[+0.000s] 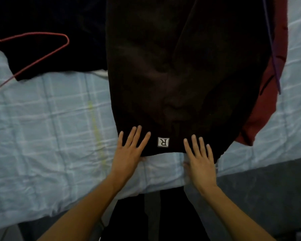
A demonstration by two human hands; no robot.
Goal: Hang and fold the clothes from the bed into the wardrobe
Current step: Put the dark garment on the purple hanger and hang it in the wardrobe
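Note:
A dark brown garment (181, 66) lies spread flat on the bed, its near hem facing me with a small white label bearing the letter R (163, 142). My left hand (130, 150) lies flat with straight fingers on the hem's left corner. My right hand (201, 160) lies flat with straight fingers on the hem's right part. A black garment (47, 20) lies at the far left with a red wire hanger (42, 54) on it. A dark red garment (261, 115) pokes out from under the brown one on the right.
The bed carries a pale blue checked sheet (50, 127). A purple hanger arm (273, 54) crosses the dark red garment at the right. The bed's near edge runs across below my hands, with grey floor (268, 197) at the lower right.

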